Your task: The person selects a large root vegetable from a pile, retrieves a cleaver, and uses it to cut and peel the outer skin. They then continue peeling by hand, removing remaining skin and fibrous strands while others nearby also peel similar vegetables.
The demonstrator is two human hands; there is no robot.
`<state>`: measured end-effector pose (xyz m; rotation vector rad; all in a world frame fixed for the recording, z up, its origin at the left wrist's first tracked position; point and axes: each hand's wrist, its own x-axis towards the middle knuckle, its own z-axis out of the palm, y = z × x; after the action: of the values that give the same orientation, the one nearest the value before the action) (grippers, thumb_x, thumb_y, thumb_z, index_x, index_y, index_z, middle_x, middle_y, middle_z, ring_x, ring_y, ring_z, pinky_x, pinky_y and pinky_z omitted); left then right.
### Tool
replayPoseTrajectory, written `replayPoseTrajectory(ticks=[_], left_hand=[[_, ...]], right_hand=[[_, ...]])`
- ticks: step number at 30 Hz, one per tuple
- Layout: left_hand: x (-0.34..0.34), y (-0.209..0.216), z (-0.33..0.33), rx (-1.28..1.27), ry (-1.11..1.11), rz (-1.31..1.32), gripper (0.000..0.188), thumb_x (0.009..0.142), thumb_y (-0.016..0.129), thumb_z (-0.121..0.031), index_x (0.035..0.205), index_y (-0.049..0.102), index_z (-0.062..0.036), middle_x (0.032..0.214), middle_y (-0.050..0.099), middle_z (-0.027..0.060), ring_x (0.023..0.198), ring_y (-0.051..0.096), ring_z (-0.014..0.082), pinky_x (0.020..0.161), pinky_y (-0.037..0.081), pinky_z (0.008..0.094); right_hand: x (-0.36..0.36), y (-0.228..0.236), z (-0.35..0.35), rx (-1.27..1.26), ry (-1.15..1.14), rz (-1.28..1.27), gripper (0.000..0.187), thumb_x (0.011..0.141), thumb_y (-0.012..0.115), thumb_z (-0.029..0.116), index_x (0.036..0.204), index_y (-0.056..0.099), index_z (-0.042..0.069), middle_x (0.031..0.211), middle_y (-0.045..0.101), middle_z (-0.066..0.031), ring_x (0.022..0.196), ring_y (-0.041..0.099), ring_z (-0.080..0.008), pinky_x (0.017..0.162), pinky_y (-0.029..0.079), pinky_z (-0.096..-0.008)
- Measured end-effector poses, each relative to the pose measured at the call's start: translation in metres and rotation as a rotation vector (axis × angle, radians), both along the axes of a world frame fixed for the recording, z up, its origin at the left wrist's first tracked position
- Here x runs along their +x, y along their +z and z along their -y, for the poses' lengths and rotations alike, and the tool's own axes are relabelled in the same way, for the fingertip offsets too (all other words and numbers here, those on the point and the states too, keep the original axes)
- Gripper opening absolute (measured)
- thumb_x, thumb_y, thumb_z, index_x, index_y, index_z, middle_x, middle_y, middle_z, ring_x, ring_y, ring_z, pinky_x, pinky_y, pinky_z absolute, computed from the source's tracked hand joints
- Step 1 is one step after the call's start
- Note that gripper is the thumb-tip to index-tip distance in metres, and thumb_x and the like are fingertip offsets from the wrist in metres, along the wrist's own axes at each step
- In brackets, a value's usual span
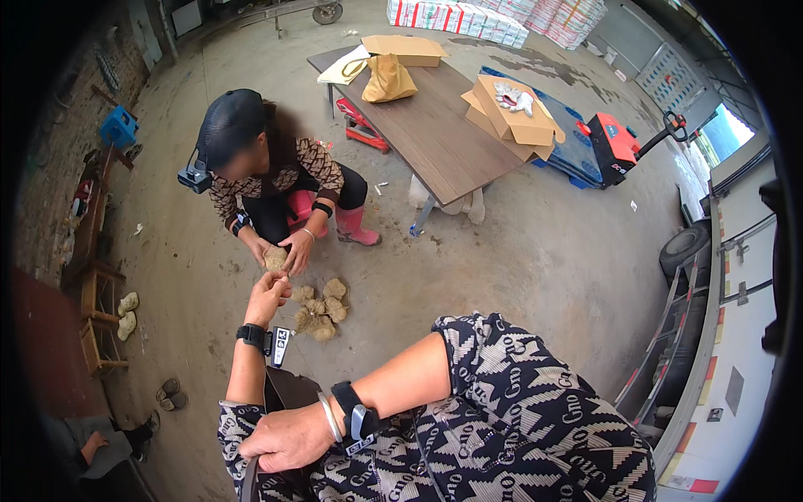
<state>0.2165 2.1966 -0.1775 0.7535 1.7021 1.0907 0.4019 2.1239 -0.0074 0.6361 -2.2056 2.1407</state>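
My left hand (268,299) reaches forward with its fingers pinched together, right beside a co-worker's hands; what it pinches, if anything, is too small to make out. Between the co-worker's hands (299,247) is a tan, rough, round lump (274,258). Several similar brown fuzzy lumps (320,311) lie in a small heap on the concrete floor, just right of my left hand. My right hand (288,439) is closed low at the left, close to my left sleeve. A dark strap-like edge (249,481) shows under its fingers, but the grip itself is hidden.
The co-worker (280,176) crouches ahead in pink boots. Behind stands a brown table (452,138) with a yellow bag (388,79) and cartons (510,109). A red-and-blue pallet truck (611,142) is beyond. A white truck (736,360) borders the right; wooden stools (99,314) line the left.
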Motion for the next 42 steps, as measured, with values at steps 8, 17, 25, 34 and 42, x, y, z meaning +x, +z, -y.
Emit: replayPoseTrajectory(ticks=[8,17,25,34,42], left_hand=[[0.097,-0.018,-0.116,-0.004,-0.049,-0.216,0.032,0.087,0.061,-0.022,0.109,0.058,0.0008,0.086,0.066,0.0073,0.07,0.061,0.0132,0.063,0.048,0.028],[0.198,-0.002,-0.23,0.542,-0.516,-0.79,0.032,0.092,0.059,-0.02,0.116,0.055,0.0005,0.103,0.064,0.0158,0.094,0.062,0.0207,0.081,0.048,0.0315],[0.295,0.129,-0.254,0.8,-0.537,-0.375,0.045,0.09,0.055,-0.01,0.132,0.043,0.0001,0.125,0.051,0.0203,0.119,0.049,0.0347,0.101,0.04,0.0398],[0.204,0.054,-0.288,0.245,-0.325,-0.252,0.047,0.092,0.057,-0.016,0.135,0.042,-0.0047,0.119,0.058,0.0145,0.11,0.057,0.0222,0.089,0.048,0.0349],[0.185,-0.055,-0.188,-0.281,0.374,-0.343,0.048,0.089,0.059,-0.018,0.132,0.045,-0.003,0.101,0.066,0.0138,0.092,0.064,0.0233,0.083,0.051,0.035]], right_hand=[[0.098,-0.016,-0.113,0.029,-0.505,0.203,0.02,0.089,0.051,0.014,0.092,0.056,-0.005,0.082,0.063,-0.0228,0.077,0.063,-0.0353,0.072,0.047,-0.0418],[0.165,-0.025,-0.298,0.119,-1.191,0.165,0.017,0.085,0.051,0.012,0.084,0.054,-0.005,0.068,0.056,-0.0199,0.067,0.058,-0.0328,0.063,0.046,-0.0406],[0.212,0.064,-0.465,-0.062,-1.441,0.199,0.017,0.094,0.04,0.013,0.087,0.052,0.003,0.062,0.05,-0.0019,0.048,0.038,-0.0056,0.045,0.033,-0.0207],[0.24,0.149,-0.677,0.116,-1.646,-0.038,0.021,0.097,0.036,0.01,0.102,0.052,-0.001,0.092,0.068,-0.0174,0.048,0.03,-0.0047,0.048,0.033,-0.0209],[0.268,0.101,-0.859,0.132,-1.498,-0.123,0.018,0.096,0.041,0.016,0.1,0.052,0.002,0.097,0.07,-0.0171,0.046,0.03,-0.004,0.042,0.028,-0.0209]])
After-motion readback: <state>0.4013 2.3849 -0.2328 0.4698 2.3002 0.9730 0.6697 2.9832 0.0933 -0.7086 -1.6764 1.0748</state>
